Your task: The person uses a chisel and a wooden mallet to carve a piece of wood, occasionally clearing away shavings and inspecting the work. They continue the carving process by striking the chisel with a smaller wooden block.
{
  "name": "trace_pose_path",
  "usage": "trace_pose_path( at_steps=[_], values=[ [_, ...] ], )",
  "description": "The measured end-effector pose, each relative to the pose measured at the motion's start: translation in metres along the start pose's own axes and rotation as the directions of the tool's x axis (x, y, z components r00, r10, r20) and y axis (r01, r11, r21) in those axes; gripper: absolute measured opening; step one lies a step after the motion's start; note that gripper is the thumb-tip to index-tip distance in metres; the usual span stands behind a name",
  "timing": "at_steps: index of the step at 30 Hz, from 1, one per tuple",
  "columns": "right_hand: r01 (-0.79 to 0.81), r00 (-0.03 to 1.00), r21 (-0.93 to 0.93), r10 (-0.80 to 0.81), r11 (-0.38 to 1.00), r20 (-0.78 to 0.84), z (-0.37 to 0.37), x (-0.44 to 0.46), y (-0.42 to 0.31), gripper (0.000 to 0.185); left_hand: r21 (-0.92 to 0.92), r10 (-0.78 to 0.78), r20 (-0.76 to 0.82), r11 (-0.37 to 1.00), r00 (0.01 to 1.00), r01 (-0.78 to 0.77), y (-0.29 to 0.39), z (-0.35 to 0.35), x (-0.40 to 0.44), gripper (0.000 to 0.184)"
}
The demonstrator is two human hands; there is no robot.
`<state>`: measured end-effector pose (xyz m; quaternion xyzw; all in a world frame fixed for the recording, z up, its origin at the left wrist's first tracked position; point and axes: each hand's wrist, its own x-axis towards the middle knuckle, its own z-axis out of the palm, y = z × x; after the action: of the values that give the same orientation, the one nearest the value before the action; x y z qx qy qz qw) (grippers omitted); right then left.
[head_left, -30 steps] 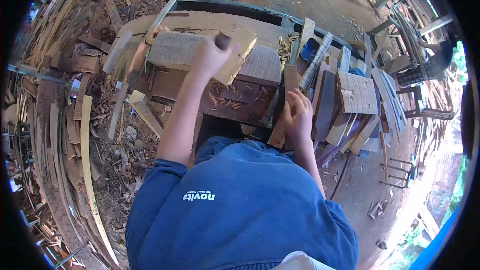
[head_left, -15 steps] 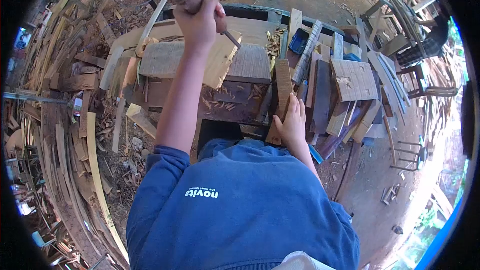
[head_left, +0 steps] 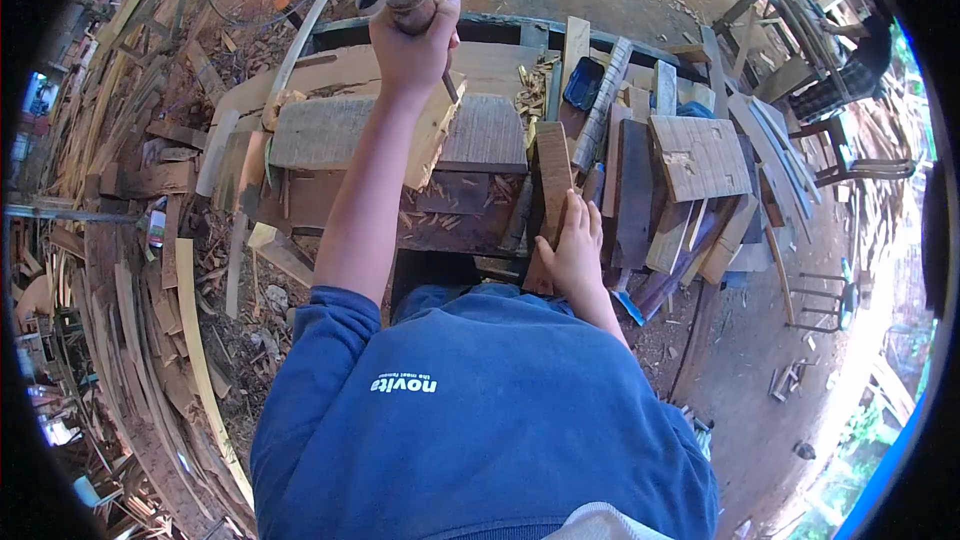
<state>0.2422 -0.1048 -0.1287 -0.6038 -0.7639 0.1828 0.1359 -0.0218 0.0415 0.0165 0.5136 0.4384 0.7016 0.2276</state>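
Observation:
My left hand (head_left: 412,55) is wrapped round the wooden handle of a chisel (head_left: 451,88), raised over the bench. The chisel's blade points down toward a pale, rough-edged piece of wood (head_left: 437,135), which lies across a thick grey board (head_left: 485,130). Whether the tip touches the wood I cannot tell. My right hand (head_left: 575,245) grips the near end of a long brown wooden block (head_left: 553,165), thumb on its left side and fingers on its right. My left forearm hides part of the grey board.
Wood chips (head_left: 450,220) litter the bench. To the right lie a blue tray (head_left: 583,85), a notched board (head_left: 700,155) and several offcuts. Stacked wood strips (head_left: 130,340) fill the left side. Another person (head_left: 860,70) is at the far right beside wooden frames.
My left hand has shifted slightly right and the chisel stands more upright. My right hand stays on the block. The whole view has moved a little.

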Motion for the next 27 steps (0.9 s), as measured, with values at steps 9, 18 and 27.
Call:
trace_pose_path(
  at_steps=[9, 18, 27],
  values=[
    [-0.194, 0.980, 0.000, 0.194, 0.981, 0.046, -0.019, -0.018, -0.012, 0.099, 0.041, 0.018, -0.166, 0.999, 0.986, -0.011, -0.004, 0.006, 0.012, 0.026],
    [-0.239, 0.960, -0.028, 0.241, 0.971, 0.145, -0.011, -0.017, -0.006, 0.097, 0.063, -0.004, -0.175, 0.998, 0.985, 0.015, 0.001, 0.008, 0.014, 0.026],
    [-0.221, 0.969, 0.021, 0.217, 0.975, 0.121, -0.008, -0.019, -0.003, 0.096, 0.039, 0.004, -0.190, 0.999, 0.982, 0.003, -0.007, 0.013, 0.014, 0.019]
  ],
)
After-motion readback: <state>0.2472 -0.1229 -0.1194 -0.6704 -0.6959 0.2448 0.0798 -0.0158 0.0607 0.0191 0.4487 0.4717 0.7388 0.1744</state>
